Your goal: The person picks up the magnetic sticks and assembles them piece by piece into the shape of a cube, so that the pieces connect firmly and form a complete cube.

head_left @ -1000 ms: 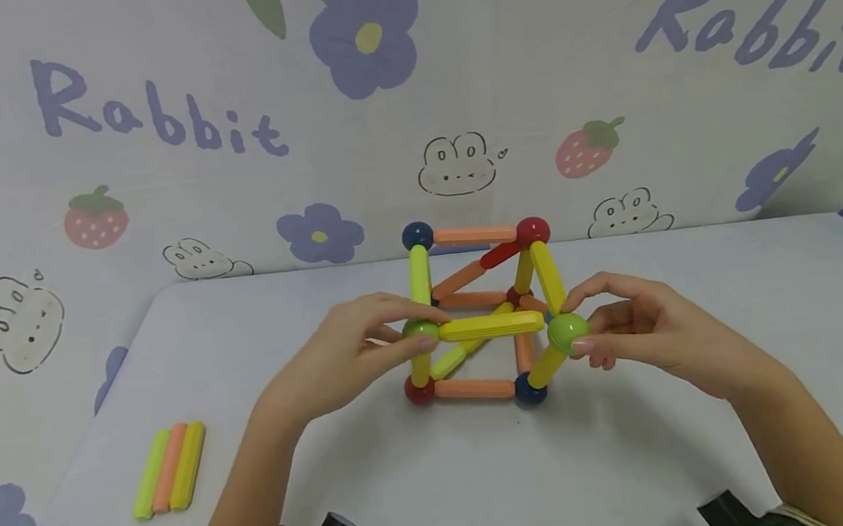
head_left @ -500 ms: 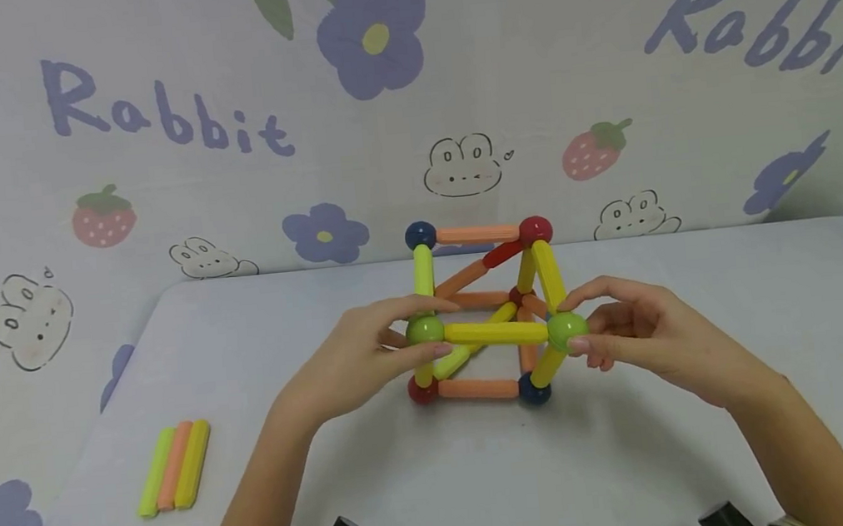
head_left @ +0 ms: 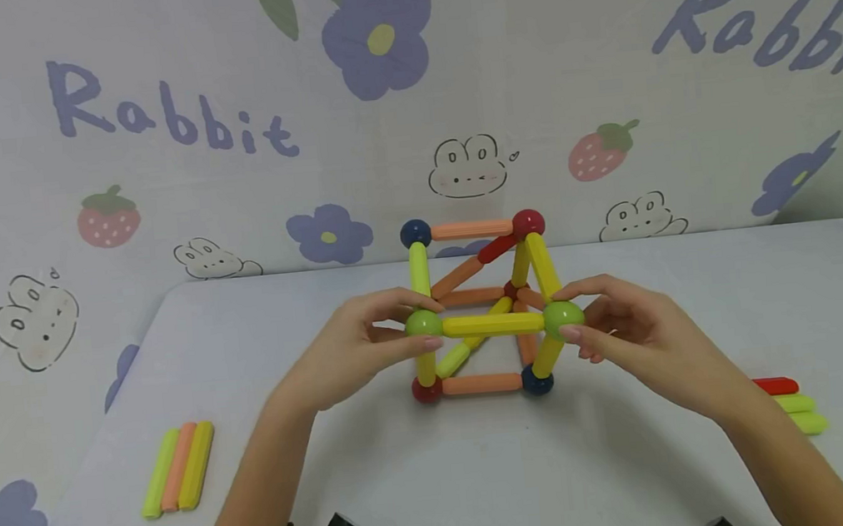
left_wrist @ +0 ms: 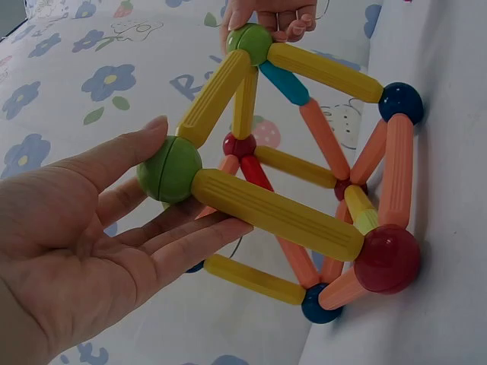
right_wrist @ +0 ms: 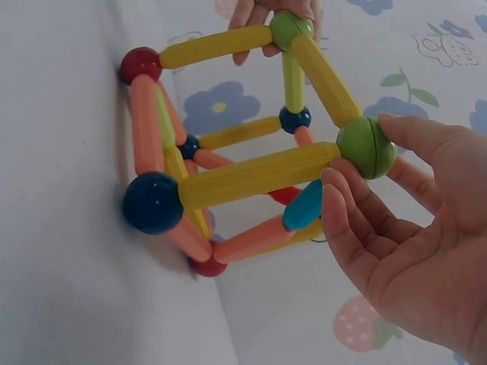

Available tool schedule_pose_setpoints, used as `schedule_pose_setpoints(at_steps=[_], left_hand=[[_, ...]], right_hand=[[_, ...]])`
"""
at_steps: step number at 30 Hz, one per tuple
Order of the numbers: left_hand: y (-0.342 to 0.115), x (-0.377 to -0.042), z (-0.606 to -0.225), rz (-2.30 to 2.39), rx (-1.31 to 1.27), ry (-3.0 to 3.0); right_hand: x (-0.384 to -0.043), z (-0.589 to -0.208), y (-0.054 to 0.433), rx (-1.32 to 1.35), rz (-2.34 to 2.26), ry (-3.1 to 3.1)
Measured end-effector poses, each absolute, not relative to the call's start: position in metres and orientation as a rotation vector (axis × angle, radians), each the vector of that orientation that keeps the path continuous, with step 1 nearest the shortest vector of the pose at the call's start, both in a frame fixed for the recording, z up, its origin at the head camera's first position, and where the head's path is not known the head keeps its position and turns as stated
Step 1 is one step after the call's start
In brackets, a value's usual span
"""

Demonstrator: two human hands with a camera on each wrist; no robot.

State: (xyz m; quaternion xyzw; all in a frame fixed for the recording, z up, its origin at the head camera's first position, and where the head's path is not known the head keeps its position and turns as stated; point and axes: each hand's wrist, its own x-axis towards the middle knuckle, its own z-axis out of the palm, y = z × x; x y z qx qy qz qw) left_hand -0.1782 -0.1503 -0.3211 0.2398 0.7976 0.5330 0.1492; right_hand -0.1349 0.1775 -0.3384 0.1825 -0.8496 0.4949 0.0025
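Note:
A box-shaped frame of coloured rods and balls stands on the table, with orange rods [head_left: 481, 384] along its base and diagonals across its sides. At the near top left corner, my left hand [head_left: 342, 349] pinches a green ball [head_left: 424, 325] between thumb and fingers. My right hand [head_left: 649, 335] holds the other green ball [head_left: 563, 319] by thumb and forefinger. A yellow rod [head_left: 493, 325] spans level between both balls, touching each. The far top corners carry a blue ball [head_left: 416, 233] and a red ball [head_left: 528, 223]. A teal rod [right_wrist: 304, 205] shows in the right wrist view.
Three loose rods, light green, orange and yellow [head_left: 196, 466], lie side by side at the left. Red [head_left: 776, 386] and light green [head_left: 804, 423] rods lie at the right, partly behind the right forearm. A patterned cloth [head_left: 488, 73] hangs behind the white table [head_left: 440, 478].
The yellow rod's right end, formerly apart from the right green ball, now meets it. The left fingers have shifted on their ball. Loose rods at the right have come into sight.

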Motion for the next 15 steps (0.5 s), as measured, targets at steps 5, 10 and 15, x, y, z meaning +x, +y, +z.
schedule_pose_setpoints(at_steps=[5, 10, 15], left_hand=[[-0.142, -0.175, -0.325, 1.608, 0.631, 2.233], [-0.132, -0.173, -0.329, 1.666, 0.589, 2.171], [-0.129, -0.171, -0.330, 1.683, 0.596, 2.148]], right_hand=[[-0.134, -0.335, 0.185, 0.571, 1.513, -2.672], [-0.135, -0.332, 0.195, 0.542, 1.478, -2.707], [-0.136, -0.331, 0.200, 0.516, 1.530, -2.779]])
